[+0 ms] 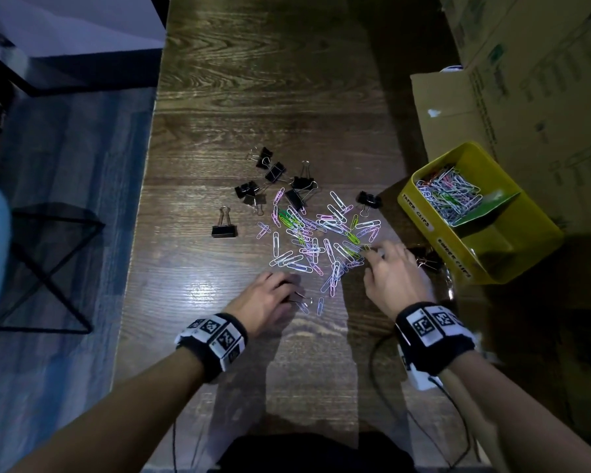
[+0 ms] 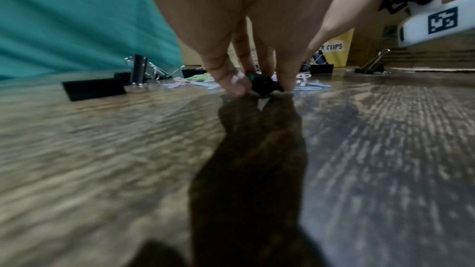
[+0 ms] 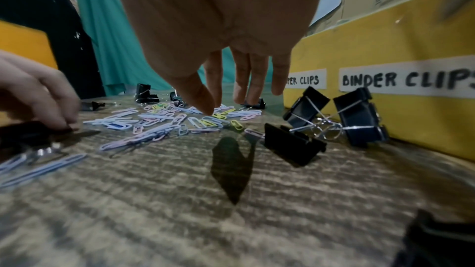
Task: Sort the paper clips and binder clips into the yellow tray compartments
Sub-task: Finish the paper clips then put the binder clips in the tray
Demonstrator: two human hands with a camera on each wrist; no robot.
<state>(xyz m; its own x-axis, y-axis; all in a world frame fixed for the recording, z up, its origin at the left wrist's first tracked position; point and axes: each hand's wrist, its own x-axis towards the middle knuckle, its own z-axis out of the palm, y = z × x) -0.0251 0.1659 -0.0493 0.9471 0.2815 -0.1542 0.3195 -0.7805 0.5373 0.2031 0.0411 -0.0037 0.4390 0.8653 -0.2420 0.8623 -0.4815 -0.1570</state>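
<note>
A loose pile of pastel paper clips (image 1: 321, 233) lies mid-table, with several black binder clips (image 1: 277, 179) behind it and one (image 1: 224, 227) apart at the left. The yellow tray (image 1: 420, 213) stands at the right; its far compartment holds paper clips (image 1: 451, 196), and the near one looks empty. My left hand (image 1: 287, 291) pinches a small black binder clip (image 2: 264, 86) against the table at the pile's near edge. My right hand (image 3: 223, 105) hovers with straight fingers just above the pile's right side, holding nothing. Three binder clips (image 3: 306, 109) lie by the tray wall (image 3: 385, 48).
Cardboard boxes (image 1: 526, 80) stand behind and beside the tray at the right. The table's left edge (image 1: 140, 233) drops to a floor with a black wire stool (image 1: 48, 268). A thin black cable (image 1: 376, 363) trails from my right wrist over the near table.
</note>
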